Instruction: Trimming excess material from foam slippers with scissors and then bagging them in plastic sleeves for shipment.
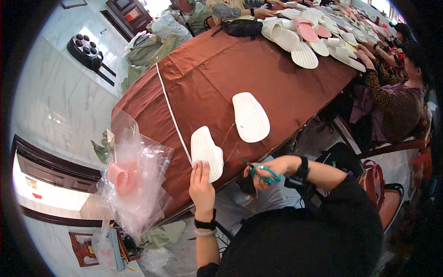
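The left grip [202, 188] lies on the near white slipper [206, 147] at the edge of the desk [286, 99], whether pinching I cannot tell; the right grip [279, 166] clasps teal-handled scissors [275, 177]. The slipper looks light and bendy, best held by its sides. A second white slipper [251, 117] lies beyond.

A hand can slide over the wide bare cloth on the table [198, 78], from the far edge to the white slippers [252, 117]. Thin threads [229, 135] cross the gap between the two. Scissors [277, 177] poke in at the near edge. Plastic bags [145, 171] block the near left corner; a slipper heap [284, 38] fills the right end.
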`<action>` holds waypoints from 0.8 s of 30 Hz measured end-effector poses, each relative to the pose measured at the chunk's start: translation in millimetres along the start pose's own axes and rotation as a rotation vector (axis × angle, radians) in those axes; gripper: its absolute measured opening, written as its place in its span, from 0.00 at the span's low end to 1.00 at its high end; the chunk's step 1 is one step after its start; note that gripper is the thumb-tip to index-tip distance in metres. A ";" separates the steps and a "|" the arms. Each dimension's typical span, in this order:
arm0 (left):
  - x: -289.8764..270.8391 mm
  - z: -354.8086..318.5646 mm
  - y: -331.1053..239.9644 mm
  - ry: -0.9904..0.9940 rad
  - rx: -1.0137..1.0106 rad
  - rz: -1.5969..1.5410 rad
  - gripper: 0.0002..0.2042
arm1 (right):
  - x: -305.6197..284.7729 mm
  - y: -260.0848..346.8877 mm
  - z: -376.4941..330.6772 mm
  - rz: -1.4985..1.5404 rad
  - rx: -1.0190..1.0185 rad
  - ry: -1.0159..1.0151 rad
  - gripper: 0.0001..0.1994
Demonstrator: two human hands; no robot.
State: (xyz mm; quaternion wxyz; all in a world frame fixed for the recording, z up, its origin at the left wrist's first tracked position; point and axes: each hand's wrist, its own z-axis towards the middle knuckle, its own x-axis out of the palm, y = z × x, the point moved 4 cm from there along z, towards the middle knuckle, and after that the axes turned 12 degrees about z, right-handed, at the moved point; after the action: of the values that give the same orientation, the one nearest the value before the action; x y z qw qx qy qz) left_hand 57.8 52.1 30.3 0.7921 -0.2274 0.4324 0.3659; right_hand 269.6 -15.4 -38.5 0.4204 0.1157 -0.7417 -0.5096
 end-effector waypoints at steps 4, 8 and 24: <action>-0.3 -15.4 8.8 -0.002 -0.046 -0.054 0.23 | -3.2 21.1 13.7 -0.103 0.124 -0.084 0.37; -6.4 -21.2 13.2 -0.021 -0.068 -0.083 0.24 | -9.0 38.5 22.4 -0.006 0.227 -0.271 0.39; -8.8 -27.7 23.6 -0.067 -0.150 -0.118 0.22 | 45.6 21.0 -16.9 -0.408 -0.015 -0.409 0.28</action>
State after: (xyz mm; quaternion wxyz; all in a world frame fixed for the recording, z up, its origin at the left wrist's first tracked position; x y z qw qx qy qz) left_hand 22.0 44.8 22.3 0.8070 -0.2989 0.3629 0.3573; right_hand 259.3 -44.3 4.6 0.1518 0.1544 -0.7686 -0.6019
